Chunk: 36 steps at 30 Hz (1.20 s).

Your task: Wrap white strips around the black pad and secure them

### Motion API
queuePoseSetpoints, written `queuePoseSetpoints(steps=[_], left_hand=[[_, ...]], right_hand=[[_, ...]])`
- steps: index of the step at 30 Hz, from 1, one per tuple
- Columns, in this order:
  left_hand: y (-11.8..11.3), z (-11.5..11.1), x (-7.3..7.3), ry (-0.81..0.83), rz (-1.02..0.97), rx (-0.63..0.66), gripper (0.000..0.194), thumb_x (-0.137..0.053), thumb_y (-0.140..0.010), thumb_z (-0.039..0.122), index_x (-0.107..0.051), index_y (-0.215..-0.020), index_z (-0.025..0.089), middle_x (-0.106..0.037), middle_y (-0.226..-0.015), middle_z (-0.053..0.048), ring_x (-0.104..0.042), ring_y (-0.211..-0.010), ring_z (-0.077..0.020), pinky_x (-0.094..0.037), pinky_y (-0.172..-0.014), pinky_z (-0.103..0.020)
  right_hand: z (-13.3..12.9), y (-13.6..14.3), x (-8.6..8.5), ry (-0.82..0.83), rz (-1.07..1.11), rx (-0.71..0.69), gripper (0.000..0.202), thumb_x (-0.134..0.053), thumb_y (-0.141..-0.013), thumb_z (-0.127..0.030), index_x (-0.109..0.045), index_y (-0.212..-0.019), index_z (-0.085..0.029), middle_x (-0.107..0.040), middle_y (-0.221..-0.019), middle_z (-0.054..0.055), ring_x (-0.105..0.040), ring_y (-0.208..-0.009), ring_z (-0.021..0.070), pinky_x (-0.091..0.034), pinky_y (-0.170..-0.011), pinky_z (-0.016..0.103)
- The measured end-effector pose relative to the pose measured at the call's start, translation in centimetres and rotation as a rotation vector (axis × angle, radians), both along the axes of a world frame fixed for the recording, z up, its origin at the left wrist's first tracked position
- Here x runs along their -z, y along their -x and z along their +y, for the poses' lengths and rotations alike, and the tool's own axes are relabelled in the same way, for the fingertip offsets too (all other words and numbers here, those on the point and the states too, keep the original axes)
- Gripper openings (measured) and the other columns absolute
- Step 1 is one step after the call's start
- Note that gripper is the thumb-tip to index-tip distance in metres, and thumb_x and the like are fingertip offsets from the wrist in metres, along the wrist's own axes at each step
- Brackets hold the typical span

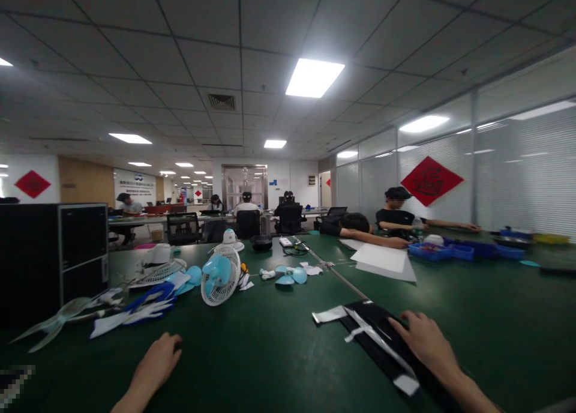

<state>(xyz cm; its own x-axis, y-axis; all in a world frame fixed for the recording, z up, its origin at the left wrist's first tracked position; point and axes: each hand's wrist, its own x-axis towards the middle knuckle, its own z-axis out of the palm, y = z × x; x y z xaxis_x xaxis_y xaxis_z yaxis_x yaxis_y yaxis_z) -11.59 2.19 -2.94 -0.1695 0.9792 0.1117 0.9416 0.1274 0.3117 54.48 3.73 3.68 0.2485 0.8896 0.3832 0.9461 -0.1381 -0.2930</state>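
Observation:
My left hand [158, 362] rests on the green table [252, 353] at the lower left, its fingers curled in and no object showing in them. On the right, my right hand [425, 339] lies with fingers apart, the thumb at the edge of a flat black piece [360, 335] with white tape-like strips on it. It does not grip the piece, whose lower right part is hidden beneath the hand and forearm. Ahead of my left hand are white-and-blue gloves [139, 311] and a small fan with light blue blades [220, 275].
A black computer case [83, 245] stands at the left, near clear fan blades [60, 322]. Loose blue blades [290, 275] and white paper [384, 260] lie farther back. A person [355, 227] leans on the table; another sits by blue trays [432, 251]. A metal strip [342, 275] crosses the table.

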Motion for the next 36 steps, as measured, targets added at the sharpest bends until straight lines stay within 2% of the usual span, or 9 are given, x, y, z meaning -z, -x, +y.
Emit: queuePoseSetpoints(steps=[4,8,14,20,25,27,31,33,36], left_hand=[[-0.2,0.1,0.0,0.001,0.016,0.007,0.04,-0.046,-0.082,0.036,-0.064,-0.113,0.018,-0.063,-0.117,-0.01,-0.061,-0.108,-0.0254,-0.05,-0.091,-0.036],[-0.9,-0.3,-0.5,0.003,0.051,0.001,0.039,-0.044,-0.083,0.032,-0.064,-0.114,0.018,-0.063,-0.116,-0.011,-0.062,-0.107,-0.0249,-0.05,-0.09,-0.035],[-2.1,-1.3,-1.4,-0.042,0.088,-0.016,0.038,-0.04,-0.084,0.027,-0.065,-0.11,0.016,-0.064,-0.113,-0.011,-0.061,-0.108,-0.0257,-0.048,-0.091,-0.036],[-2.5,-1.7,-2.1,-0.02,0.063,-0.03,0.038,-0.042,-0.083,0.029,-0.065,-0.112,0.018,-0.064,-0.116,-0.01,-0.06,-0.11,-0.0257,-0.048,-0.091,-0.035],[-2.3,-1.7,-2.1,0.004,0.058,-0.013,0.041,-0.041,-0.084,0.03,-0.063,-0.115,0.016,-0.062,-0.118,-0.011,-0.06,-0.11,-0.0248,-0.048,-0.091,-0.034],[-2.3,-1.7,-2.1,0.015,0.045,-0.019,0.042,-0.042,-0.083,0.03,-0.063,-0.116,0.016,-0.062,-0.12,-0.011,-0.06,-0.111,-0.0256,-0.048,-0.093,-0.035],[-2.4,-1.8,-2.5,0.026,0.011,-0.024,0.042,-0.042,-0.082,0.032,-0.064,-0.116,0.017,-0.063,-0.12,-0.011,-0.059,-0.112,-0.0272,-0.049,-0.093,-0.037],[-2.5,-1.9,-2.6,0.022,0.02,-0.028,0.042,-0.042,-0.083,0.031,-0.064,-0.116,0.017,-0.063,-0.121,-0.011,-0.059,-0.112,-0.0269,-0.049,-0.093,-0.037],[-2.5,-1.8,-2.5,0.033,0.03,-0.034,0.041,-0.043,-0.083,0.031,-0.064,-0.116,0.018,-0.062,-0.121,-0.01,-0.059,-0.113,-0.0261,-0.049,-0.093,-0.035]], right_hand=[[-2.8,0.1,0.5,0.085,0.199,-0.05,0.046,-0.041,-0.084,-0.058,-0.066,-0.093,-0.021,-0.072,-0.092,0.013,-0.067,-0.083,0.03,-0.049,-0.069,0.038],[-4.5,0.4,1.8,0.125,0.286,-0.128,0.045,-0.045,-0.076,-0.061,-0.064,-0.088,-0.023,-0.074,-0.091,0.011,-0.068,-0.085,0.0302,-0.049,-0.071,0.036],[-4.7,0.8,2.6,0.151,0.351,-0.149,0.048,-0.051,-0.065,-0.058,-0.062,-0.093,-0.021,-0.074,-0.084,0.011,-0.069,-0.081,0.0309,-0.05,-0.067,0.035],[-4.3,0.4,2.7,0.134,0.404,-0.141,0.042,-0.054,-0.06,-0.052,-0.066,-0.088,-0.022,-0.075,-0.081,0.011,-0.069,-0.081,0.0324,-0.052,-0.069,0.036],[-4.2,0.3,2.4,0.103,0.497,-0.171,0.042,-0.057,-0.05,-0.05,-0.068,-0.078,-0.021,-0.075,-0.085,0.013,-0.069,-0.084,0.0331,-0.053,-0.072,0.035],[-4.2,0.6,2.4,0.138,0.579,-0.214,0.044,-0.055,-0.049,-0.051,-0.069,-0.077,-0.02,-0.074,-0.081,0.012,-0.069,-0.077,0.0312,-0.052,-0.063,0.034],[-4.3,1.7,1.8,0.186,0.673,-0.308,0.052,-0.048,-0.056,-0.057,-0.07,-0.082,-0.018,-0.07,-0.07,0.009,-0.06,-0.051,0.0223,-0.04,-0.042,0.029],[-4.7,2.5,1.0,0.15,0.662,-0.344,0.054,-0.047,-0.06,-0.058,-0.071,-0.086,-0.017,-0.07,-0.071,0.009,-0.06,-0.052,0.0214,-0.04,-0.042,0.028],[-5.4,3.8,-1.1,0.062,0.62,-0.417,0.05,-0.049,-0.067,-0.058,-0.071,-0.085,-0.017,-0.072,-0.077,0.009,-0.065,-0.066,0.0247,-0.047,-0.053,0.029]])
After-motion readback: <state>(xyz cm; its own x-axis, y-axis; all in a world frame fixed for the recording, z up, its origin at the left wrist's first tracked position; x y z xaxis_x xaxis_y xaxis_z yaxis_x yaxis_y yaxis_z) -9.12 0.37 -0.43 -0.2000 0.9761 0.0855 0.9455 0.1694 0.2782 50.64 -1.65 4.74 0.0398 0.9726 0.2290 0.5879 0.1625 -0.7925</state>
